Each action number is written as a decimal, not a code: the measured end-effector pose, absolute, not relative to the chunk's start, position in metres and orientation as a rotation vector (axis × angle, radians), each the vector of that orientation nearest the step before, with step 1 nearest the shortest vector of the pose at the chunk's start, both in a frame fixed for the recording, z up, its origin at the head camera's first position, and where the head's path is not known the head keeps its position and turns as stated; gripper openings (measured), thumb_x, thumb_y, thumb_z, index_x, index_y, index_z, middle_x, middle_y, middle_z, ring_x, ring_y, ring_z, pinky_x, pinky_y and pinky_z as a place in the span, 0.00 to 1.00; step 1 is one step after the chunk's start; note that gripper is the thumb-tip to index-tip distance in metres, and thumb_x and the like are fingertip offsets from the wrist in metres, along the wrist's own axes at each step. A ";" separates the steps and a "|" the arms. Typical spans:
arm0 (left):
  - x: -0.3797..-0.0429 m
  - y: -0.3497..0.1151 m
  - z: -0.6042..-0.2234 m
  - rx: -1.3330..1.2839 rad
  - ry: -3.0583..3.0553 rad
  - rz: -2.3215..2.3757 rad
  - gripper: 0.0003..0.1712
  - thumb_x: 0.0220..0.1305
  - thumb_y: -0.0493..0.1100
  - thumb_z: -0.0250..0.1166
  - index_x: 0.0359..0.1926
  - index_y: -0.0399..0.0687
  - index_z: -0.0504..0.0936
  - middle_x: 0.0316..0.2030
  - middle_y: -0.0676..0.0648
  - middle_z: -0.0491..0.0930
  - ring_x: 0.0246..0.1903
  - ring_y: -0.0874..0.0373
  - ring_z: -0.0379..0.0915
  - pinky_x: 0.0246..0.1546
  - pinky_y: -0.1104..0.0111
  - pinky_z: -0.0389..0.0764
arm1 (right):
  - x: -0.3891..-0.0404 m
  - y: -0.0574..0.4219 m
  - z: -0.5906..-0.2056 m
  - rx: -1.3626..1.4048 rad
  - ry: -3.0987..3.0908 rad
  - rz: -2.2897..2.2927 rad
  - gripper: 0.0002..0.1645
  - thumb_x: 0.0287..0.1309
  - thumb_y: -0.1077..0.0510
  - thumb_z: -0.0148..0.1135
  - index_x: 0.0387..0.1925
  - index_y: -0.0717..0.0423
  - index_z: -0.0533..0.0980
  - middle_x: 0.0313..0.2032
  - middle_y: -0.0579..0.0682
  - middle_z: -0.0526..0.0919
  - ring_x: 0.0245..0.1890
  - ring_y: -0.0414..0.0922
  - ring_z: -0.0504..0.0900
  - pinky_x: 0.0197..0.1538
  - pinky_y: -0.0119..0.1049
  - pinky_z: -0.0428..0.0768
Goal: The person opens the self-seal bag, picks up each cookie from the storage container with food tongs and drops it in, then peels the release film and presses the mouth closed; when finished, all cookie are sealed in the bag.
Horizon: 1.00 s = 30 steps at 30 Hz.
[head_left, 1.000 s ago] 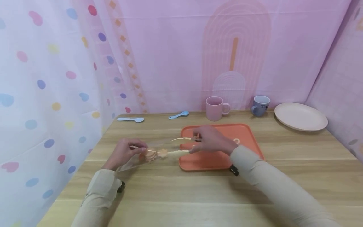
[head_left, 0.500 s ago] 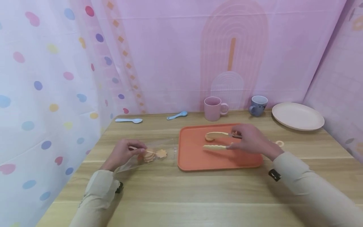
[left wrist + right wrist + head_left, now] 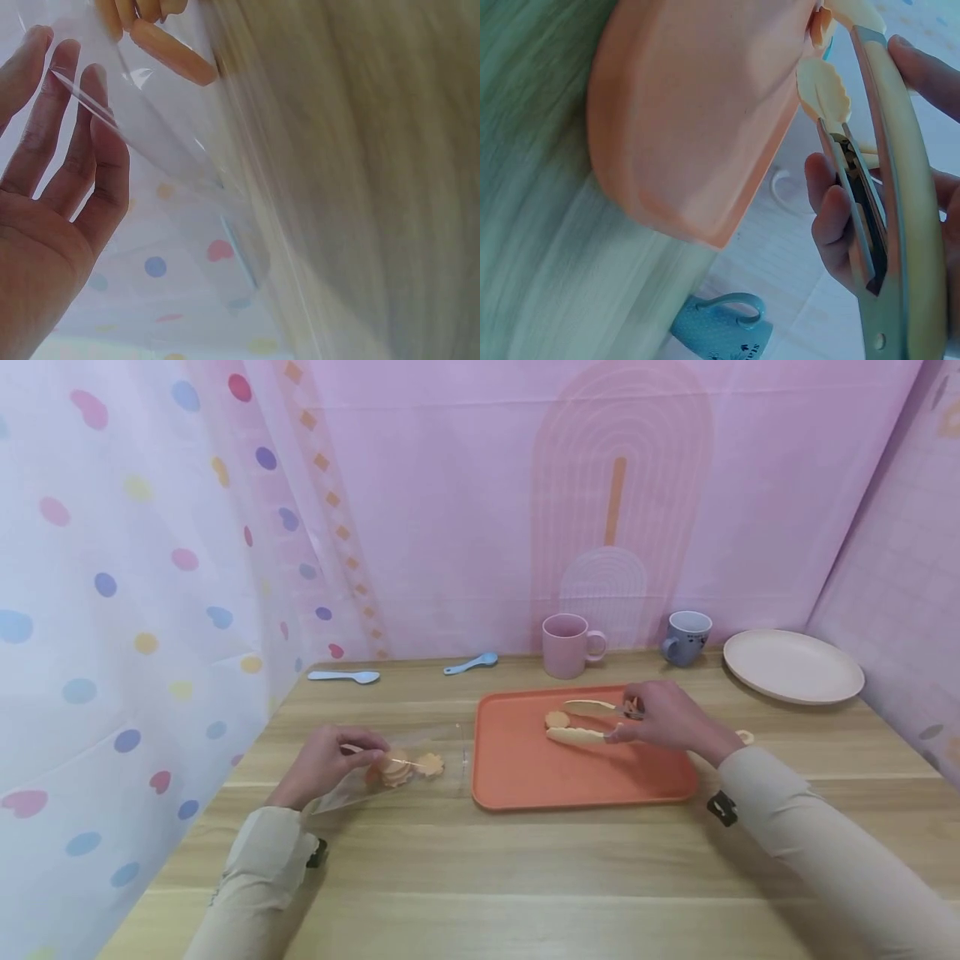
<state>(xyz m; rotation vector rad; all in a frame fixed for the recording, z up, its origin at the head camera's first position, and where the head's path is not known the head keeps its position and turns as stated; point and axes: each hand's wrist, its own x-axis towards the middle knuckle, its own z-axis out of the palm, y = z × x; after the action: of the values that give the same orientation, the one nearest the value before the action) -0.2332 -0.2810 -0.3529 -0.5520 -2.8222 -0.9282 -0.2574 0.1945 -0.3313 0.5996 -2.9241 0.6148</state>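
My left hand (image 3: 330,766) pinches the edge of a clear plastic bag (image 3: 447,739) on the table. A stack of scalloped cookies (image 3: 395,768) lies inside, with a single cookie (image 3: 430,765) to its right; the left wrist view shows the stack's edges. In my right hand (image 3: 667,717) I grip a pair of tongs (image 3: 911,172) with cream, scalloped tips and metal arms. The tips are spread over the orange tray (image 3: 517,785), on either side of a round cookie (image 3: 557,719) lying there. Whether they touch it I cannot tell.
Two light-blue spoons, one at the left (image 3: 343,677) and one nearer the middle (image 3: 471,664), lie along the back. A pink mug (image 3: 565,646), a grey-blue mug (image 3: 686,638) and a cream plate (image 3: 793,666) stand to their right.
My right hand has carried the spread tongs rightward from the bag's mouth to the cookie on the tray, then slightly lowered their tips around it. The left hand stays on the bag.
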 end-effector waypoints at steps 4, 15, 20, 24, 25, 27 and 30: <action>-0.233 -0.282 -0.351 -0.547 -2.823 -0.923 0.06 0.54 0.40 0.67 0.35 0.55 0.86 0.38 0.52 0.86 0.43 0.56 0.80 0.35 0.78 0.81 | -0.256 0.193 -0.329 0.590 -2.931 0.634 0.27 0.35 0.38 0.74 0.23 0.54 0.73 0.19 0.46 0.72 0.24 0.41 0.68 0.26 0.31 0.65; -0.233 -0.280 -0.350 -0.530 -2.839 -0.939 0.06 0.55 0.40 0.67 0.35 0.55 0.86 0.39 0.51 0.85 0.44 0.55 0.79 0.36 0.78 0.81 | -0.252 0.187 -0.328 0.615 -2.899 0.644 0.23 0.36 0.42 0.75 0.22 0.54 0.74 0.18 0.45 0.74 0.23 0.41 0.69 0.27 0.30 0.67; -0.233 -0.280 -0.350 -0.528 -2.837 -0.947 0.06 0.55 0.40 0.67 0.35 0.54 0.86 0.39 0.50 0.86 0.43 0.54 0.80 0.36 0.75 0.82 | -0.252 0.185 -0.329 0.644 -2.865 0.649 0.23 0.35 0.42 0.75 0.21 0.52 0.74 0.17 0.44 0.73 0.22 0.40 0.69 0.26 0.30 0.67; -0.232 -0.280 -0.350 -0.515 -2.838 -0.945 0.06 0.54 0.39 0.67 0.35 0.53 0.86 0.38 0.50 0.86 0.43 0.54 0.80 0.36 0.74 0.83 | -0.250 0.181 -0.328 0.675 -2.844 0.645 0.22 0.34 0.42 0.75 0.21 0.51 0.74 0.17 0.44 0.73 0.22 0.39 0.69 0.26 0.30 0.67; -0.232 -0.280 -0.350 -0.511 -2.839 -0.944 0.06 0.54 0.39 0.67 0.35 0.53 0.86 0.39 0.50 0.86 0.43 0.54 0.80 0.36 0.74 0.83 | -0.250 0.181 -0.328 0.682 -2.838 0.643 0.22 0.34 0.42 0.75 0.21 0.51 0.74 0.17 0.43 0.73 0.22 0.39 0.69 0.26 0.30 0.67; -0.231 -0.280 -0.349 -0.516 -2.839 -0.936 0.07 0.55 0.39 0.67 0.35 0.53 0.86 0.39 0.50 0.86 0.43 0.54 0.80 0.36 0.73 0.83 | -0.248 0.178 -0.327 0.693 -2.828 0.654 0.22 0.34 0.42 0.75 0.21 0.52 0.74 0.17 0.43 0.73 0.21 0.39 0.69 0.25 0.30 0.67; -0.231 -0.279 -0.349 -0.514 -2.836 -0.944 0.06 0.54 0.39 0.67 0.35 0.53 0.86 0.39 0.50 0.86 0.42 0.55 0.80 0.36 0.74 0.83 | -0.246 0.173 -0.326 0.727 -2.822 0.691 0.23 0.34 0.41 0.75 0.20 0.51 0.73 0.16 0.43 0.72 0.20 0.39 0.68 0.24 0.30 0.67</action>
<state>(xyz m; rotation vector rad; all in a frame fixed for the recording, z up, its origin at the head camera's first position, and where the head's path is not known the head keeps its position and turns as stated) -0.2308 -0.2793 -0.3487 -0.5139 -2.8364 -0.9437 -0.2455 0.1728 -0.3259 0.7267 -2.8218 0.6914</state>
